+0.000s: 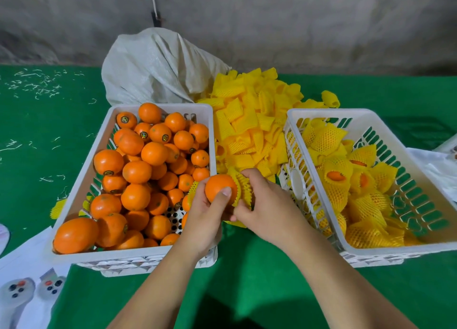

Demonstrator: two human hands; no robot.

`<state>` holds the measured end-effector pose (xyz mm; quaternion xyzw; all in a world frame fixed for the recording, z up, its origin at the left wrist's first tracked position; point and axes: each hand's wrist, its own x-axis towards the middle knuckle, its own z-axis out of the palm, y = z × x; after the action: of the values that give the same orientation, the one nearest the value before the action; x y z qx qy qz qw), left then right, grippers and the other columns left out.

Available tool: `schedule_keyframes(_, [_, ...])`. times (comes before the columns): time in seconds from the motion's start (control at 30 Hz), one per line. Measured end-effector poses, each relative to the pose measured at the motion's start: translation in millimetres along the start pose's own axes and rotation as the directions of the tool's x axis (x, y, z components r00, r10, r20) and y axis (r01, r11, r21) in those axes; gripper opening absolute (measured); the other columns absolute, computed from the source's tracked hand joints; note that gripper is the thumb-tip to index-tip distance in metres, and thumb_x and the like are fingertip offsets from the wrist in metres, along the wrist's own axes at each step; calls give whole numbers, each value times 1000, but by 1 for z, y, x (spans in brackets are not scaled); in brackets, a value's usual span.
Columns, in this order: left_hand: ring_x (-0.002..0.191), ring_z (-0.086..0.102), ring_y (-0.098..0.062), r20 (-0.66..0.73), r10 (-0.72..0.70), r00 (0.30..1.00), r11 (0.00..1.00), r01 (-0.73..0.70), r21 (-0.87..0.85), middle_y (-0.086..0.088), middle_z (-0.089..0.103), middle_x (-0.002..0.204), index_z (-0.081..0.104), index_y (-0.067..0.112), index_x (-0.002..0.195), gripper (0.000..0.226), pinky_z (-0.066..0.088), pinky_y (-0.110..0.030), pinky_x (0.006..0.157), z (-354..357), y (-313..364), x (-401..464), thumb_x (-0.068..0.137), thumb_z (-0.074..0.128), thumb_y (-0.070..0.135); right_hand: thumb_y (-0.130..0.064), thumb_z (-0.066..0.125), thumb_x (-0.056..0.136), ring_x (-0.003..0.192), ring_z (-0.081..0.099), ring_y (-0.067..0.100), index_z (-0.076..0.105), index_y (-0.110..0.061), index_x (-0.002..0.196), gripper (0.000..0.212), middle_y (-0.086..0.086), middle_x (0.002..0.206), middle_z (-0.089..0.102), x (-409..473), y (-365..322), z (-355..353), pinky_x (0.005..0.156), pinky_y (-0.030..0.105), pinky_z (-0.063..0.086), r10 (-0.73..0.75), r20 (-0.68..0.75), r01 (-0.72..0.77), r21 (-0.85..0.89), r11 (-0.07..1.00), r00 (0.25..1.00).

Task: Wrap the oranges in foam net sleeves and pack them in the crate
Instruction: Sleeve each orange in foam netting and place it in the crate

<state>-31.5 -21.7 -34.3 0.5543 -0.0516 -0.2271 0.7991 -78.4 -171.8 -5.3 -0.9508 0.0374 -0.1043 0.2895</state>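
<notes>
Two hands meet at the centre of the frame, just in front of the gap between two white crates. The left hand grips a bare orange from below, fingers curled round it and the thumb pressed on its front. The right hand pinches a yellow foam net sleeve that sits bunched against the orange's right side, covering only that edge of the fruit.

The left crate, at lower left of centre, is heaped with unwrapped oranges, several bearing small dark stickers. The right crate, at the right of the frame, holds wrapped oranges in yellow netting, with orange peel showing through some open sleeve ends. Between the two crates and stretching toward the upper centre lies a loose pile of empty sleeves. Behind that pile, a crumpled white woven sack stands against the grey wall.

Everything rests on a green-covered bench. Pale shreds are scattered at its upper left, and white printed sheets lie at the lower left corner.
</notes>
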Motion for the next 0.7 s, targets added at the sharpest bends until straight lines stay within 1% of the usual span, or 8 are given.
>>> schedule_keyframes(0.07, [81, 71, -20, 14, 3, 1000, 1000, -3, 6, -16, 66, 117, 53, 18, 132, 48, 59, -28, 66, -1, -1, 0, 91, 69, 37, -42, 54, 90, 70, 56, 16, 51, -29, 120, 33, -11, 83, 61, 2, -4, 0, 59, 36, 46, -14, -89, 17, 30, 999, 996])
schedule_keyframes(0.17, [72, 67, -17, 45, 6, 999, 998, -9, 67, -11, 62, 117, 55, 29, 129, 44, 57, -28, 62, -2, -2, -1, 91, 75, 40, -28, 61, 98, 52, 41, 9, 57, -20, 98, 8, -8, 62, 45, 8, 3, 4, 47, 30, 31, 34, -210, -3, 149, 989, 977])
schedule_keyframes(0.3, [87, 69, -23, 176, -7, 984, 997, 20, -68, -2, 55, 148, 64, 37, 133, 73, 58, -33, 66, -11, -3, -3, 68, 94, 49, -23, 75, 94, 60, 47, 16, 62, -13, 91, 16, -10, 68, 46, 17, 16, 10, 52, 34, 39, 133, -361, -92, 127, 988, 923])
schedule_keyframes(0.4, [107, 69, -33, 288, -57, 956, 998, 51, 27, 2, 39, 161, 69, 30, 134, 74, 59, -36, 70, -15, -4, -5, 66, 95, 46, -19, 76, 92, 74, 54, 16, 61, -17, 92, 16, -10, 83, 52, 24, 16, 19, 61, 33, 44, 160, -285, -122, 149, 981, 945])
schedule_keyframes(0.47, [95, 71, -30, 296, -45, 954, 999, 36, 35, -11, 45, 153, 72, 28, 131, 62, 59, -34, 66, -14, -5, -5, 73, 89, 39, -6, 72, 90, 82, 55, 5, 64, -24, 93, 19, -17, 92, 56, 24, 15, 24, 68, 27, 42, 146, -178, -93, 278, 956, 973])
schedule_keyframes(0.57, [74, 69, -27, 185, -21, 982, 999, 28, -30, -11, 66, 121, 76, 36, 122, 49, 60, -32, 64, -13, -9, -2, 74, 85, 38, -5, 68, 95, 97, 60, 0, 68, -34, 97, 29, -19, 106, 62, 22, 17, 23, 79, 24, 49, 186, -45, -150, 423, 894, 982])
schedule_keyframes(0.63, [78, 70, -25, 94, 16, 995, 1000, -18, 24, -1, 71, 111, 74, 40, 122, 49, 59, -31, 66, -10, -14, 1, 74, 85, 42, -10, 69, 97, 97, 67, 11, 71, -32, 97, 22, -12, 102, 71, 21, 19, 19, 84, 31, 54, 235, -23, -187, 535, 824, 972])
schedule_keyframes(0.7, [86, 72, -22, 9, 46, 999, 996, -47, 79, 0, 71, 112, 64, 42, 130, 61, 59, -32, 70, -9, -19, 5, 73, 86, 49, -8, 70, 97, 90, 69, 9, 72, -26, 96, 18, -9, 92, 75, 20, 17, 14, 80, 29, 55, 281, -39, -176, 695, 697, 959])
